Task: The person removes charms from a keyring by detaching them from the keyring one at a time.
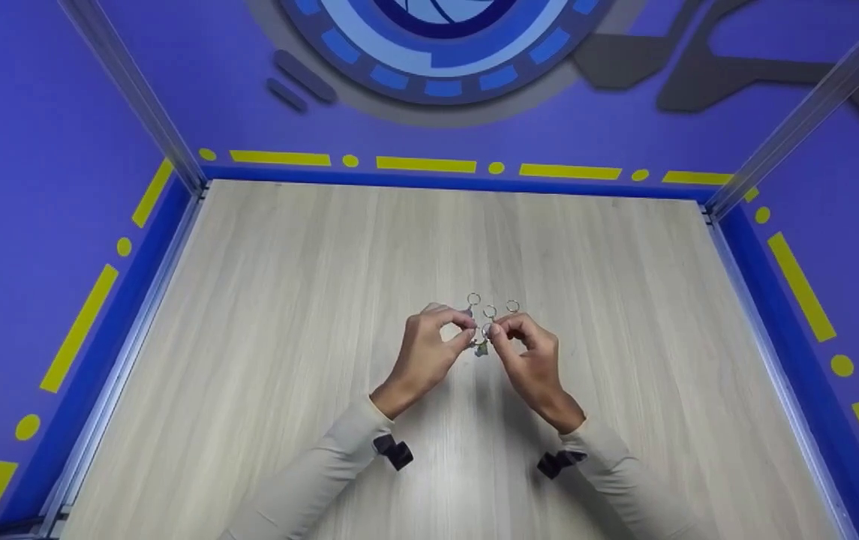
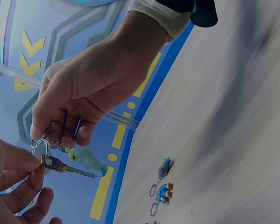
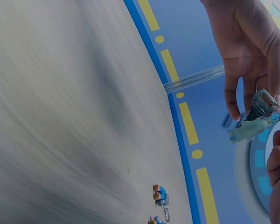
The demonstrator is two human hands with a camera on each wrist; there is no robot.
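In front of me, my left hand (image 1: 425, 345) and right hand (image 1: 536, 364) meet above the table, thumb and fingers pinching. A metal key (image 2: 67, 168) hangs at the left hand's fingertips in the left wrist view. Beside it, the right hand's fingertips pinch a split ring (image 2: 47, 147). A pale green figure charm (image 2: 86, 157) dangles from a short chain by the ring. The right wrist view shows the key's head (image 3: 262, 103) under the left fingers and the charm (image 3: 248, 130) near it. Whether the key is threaded on the ring, I cannot tell.
On the table (image 1: 309, 285) beyond the hands lie keychains with small figures: a grey-blue one (image 2: 164, 167), a blue and brown one (image 2: 164, 192), and another partly cut off. Their rings (image 1: 512, 306) show past the fingers. Blue-purple walls (image 1: 211, 90) enclose the back and sides.
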